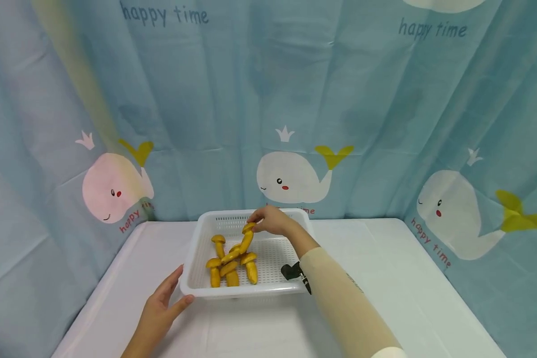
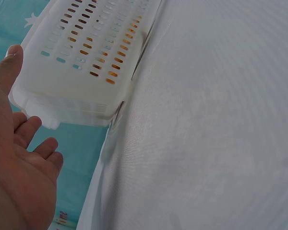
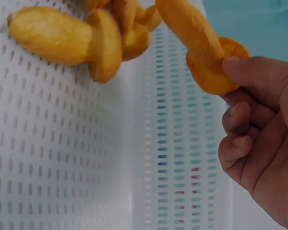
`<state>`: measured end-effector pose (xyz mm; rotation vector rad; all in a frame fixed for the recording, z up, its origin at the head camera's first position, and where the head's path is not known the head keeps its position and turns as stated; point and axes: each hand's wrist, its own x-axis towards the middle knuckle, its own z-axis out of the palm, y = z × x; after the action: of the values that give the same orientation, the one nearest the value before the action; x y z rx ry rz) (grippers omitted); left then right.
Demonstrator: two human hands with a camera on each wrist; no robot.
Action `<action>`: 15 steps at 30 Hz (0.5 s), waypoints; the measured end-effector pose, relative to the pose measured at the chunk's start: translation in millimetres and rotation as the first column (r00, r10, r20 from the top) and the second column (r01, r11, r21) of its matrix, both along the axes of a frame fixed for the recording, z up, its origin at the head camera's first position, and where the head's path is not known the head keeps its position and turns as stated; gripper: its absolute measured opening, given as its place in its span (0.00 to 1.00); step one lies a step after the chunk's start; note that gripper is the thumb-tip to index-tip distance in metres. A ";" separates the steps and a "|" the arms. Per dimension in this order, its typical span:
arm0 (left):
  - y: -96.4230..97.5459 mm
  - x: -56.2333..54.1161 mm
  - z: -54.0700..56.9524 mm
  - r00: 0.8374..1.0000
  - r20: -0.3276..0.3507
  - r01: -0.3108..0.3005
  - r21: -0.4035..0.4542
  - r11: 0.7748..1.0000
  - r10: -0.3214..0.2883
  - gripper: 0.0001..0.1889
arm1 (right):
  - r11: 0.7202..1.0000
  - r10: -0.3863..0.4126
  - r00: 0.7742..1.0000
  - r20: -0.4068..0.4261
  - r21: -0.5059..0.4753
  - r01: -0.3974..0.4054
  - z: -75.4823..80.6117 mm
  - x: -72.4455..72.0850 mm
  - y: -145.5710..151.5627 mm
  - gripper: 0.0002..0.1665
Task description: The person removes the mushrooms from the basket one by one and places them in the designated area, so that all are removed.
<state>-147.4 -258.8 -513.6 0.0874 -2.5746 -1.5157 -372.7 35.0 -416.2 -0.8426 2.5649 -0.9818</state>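
A white perforated plastic basket (image 1: 273, 288) stands on the table with several yellow mushrooms (image 1: 251, 271) lying in its left half. My right hand (image 1: 272, 220) pinches one yellow mushroom (image 1: 247, 241) by its cap between thumb and fingers. In the right wrist view this mushroom (image 3: 194, 33) tilts with its stem up and to the left, close above the others. My left hand (image 1: 158, 306) is at the basket's front left corner, thumb in front and a finger along the left side. Its other fingers (image 2: 26, 132) are loosely bent in the left wrist view.
A black device (image 1: 291, 271) shows by the right forearm, over the basket's right part. The white table (image 1: 367, 236) extends around the basket. A blue curtain (image 1: 223, 99) printed with whales hangs behind and at both sides.
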 end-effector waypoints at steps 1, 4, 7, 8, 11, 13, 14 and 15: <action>0.0 -0.3 0.4 1.000 0.001 -0.003 0.001 1.000 0.003 0.44 | 1.000 -0.004 1.000 -0.003 -0.007 0.004 2.2 1.2 0.9 0.16; -0.2 -1.1 -0.9 1.000 0.000 -0.001 0.007 1.000 0.001 0.44 | 1.000 -0.003 1.000 -0.010 -0.023 0.003 8.9 6.1 4.9 0.17; -0.2 -0.5 -4.5 1.000 -0.006 0.005 0.020 1.000 -0.005 0.43 | 0.999 -0.003 1.000 -0.016 -0.044 0.003 14.0 10.2 12.1 0.17; -0.3 -0.5 -5.2 1.000 -0.014 0.011 0.024 1.000 -0.010 0.43 | 0.998 -0.003 1.000 -0.017 -0.058 0.002 15.4 11.0 15.1 0.17; -1.1 -0.8 -5.7 0.999 -0.034 0.018 0.032 0.999 -0.017 0.43 | 0.995 -0.005 0.999 -0.033 -0.096 0.001 19.0 12.5 25.9 0.17; -1.7 -0.8 -5.0 0.999 -0.038 0.023 0.035 0.999 -0.022 0.43 | 0.993 -0.010 0.999 -0.049 -0.114 0.004 21.0 13.4 33.8 0.16; -2.0 -0.6 -4.6 0.999 -0.037 0.023 0.031 0.999 -0.021 0.43 | 0.992 -0.014 0.998 -0.053 -0.124 0.008 22.0 14.1 38.0 0.16; -2.4 -0.4 -4.3 0.999 -0.031 0.021 0.029 0.999 -0.020 0.43 | 0.991 -0.022 0.998 -0.059 -0.131 0.014 22.8 14.7 42.3 0.17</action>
<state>-147.8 -261.2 -517.9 0.0408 -2.5375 -1.5497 -358.0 77.2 -393.4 -0.8974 2.5855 -1.1580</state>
